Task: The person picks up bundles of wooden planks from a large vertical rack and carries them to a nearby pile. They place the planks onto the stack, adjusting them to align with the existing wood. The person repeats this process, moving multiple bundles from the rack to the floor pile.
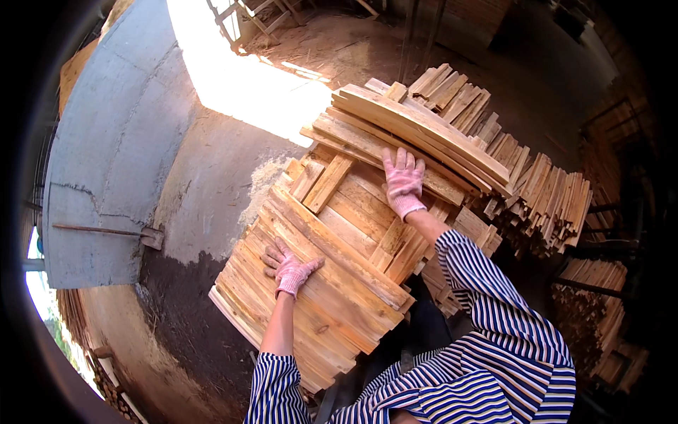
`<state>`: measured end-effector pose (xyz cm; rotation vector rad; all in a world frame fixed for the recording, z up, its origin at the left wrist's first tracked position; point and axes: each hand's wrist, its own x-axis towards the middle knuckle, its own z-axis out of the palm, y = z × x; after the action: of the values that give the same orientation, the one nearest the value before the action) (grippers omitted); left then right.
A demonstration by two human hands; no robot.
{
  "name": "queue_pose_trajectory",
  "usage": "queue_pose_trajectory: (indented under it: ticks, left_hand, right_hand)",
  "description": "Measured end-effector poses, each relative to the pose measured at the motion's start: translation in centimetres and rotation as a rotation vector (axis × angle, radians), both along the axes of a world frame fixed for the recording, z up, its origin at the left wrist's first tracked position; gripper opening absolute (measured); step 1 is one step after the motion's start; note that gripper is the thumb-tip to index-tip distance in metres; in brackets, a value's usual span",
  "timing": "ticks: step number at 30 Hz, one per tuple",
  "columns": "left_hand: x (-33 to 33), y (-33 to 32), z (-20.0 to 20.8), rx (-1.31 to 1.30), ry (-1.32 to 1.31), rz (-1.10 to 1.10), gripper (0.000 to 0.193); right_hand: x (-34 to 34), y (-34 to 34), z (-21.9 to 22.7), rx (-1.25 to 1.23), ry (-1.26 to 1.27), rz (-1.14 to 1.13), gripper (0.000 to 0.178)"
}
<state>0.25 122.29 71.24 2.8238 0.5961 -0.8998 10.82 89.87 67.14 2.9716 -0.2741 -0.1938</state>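
Both my hands wear pink knit gloves. My left hand (288,268) lies with its fingers spread on a near layer of wooden boards (321,311) set side by side. Farther off, my right hand (404,182) rests with fingers extended against the edge of a long plank (346,136), part of a raised row of planks at the far side of the stack. Between my hands, short crosswise wood pieces (328,185) lie over lower boards (364,205). Neither hand is wrapped round a board.
Bundles of short wood strips (544,198) are piled at the right, with another stack (593,297) lower down. A grey concrete wall (116,141) stands at the left, a long-handled tool (150,237) beside it. Bright sunlight falls on the floor (247,99) beyond. A wooden frame (261,21) stands far back.
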Motion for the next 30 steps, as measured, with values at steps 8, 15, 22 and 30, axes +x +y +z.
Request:
queue_pose_trajectory:
  ticks: [8,15,22,30]
  left_hand:
    - [-0.9,0.9,-1.5,0.027,0.025,0.025,0.153]
    - [-0.1,-0.3,0.0,-0.05,-0.033,-0.014,0.152]
    - [-0.2,-0.1,0.8,-0.025,0.072,0.041,0.155]
    - [0.1,-0.1,0.4,-0.056,0.037,0.033,0.156]
  right_hand:
    - [-3.9,0.2,3.7,0.236,0.119,0.275,0.071]
    - [-3.6,0.0,3.4,0.674,0.205,-0.079,0.077]
    - [-4.4,1.3,2.8,0.844,0.196,-0.026,0.078]
    - [-2.0,3.6,2.3,0.736,0.156,0.006,0.081]
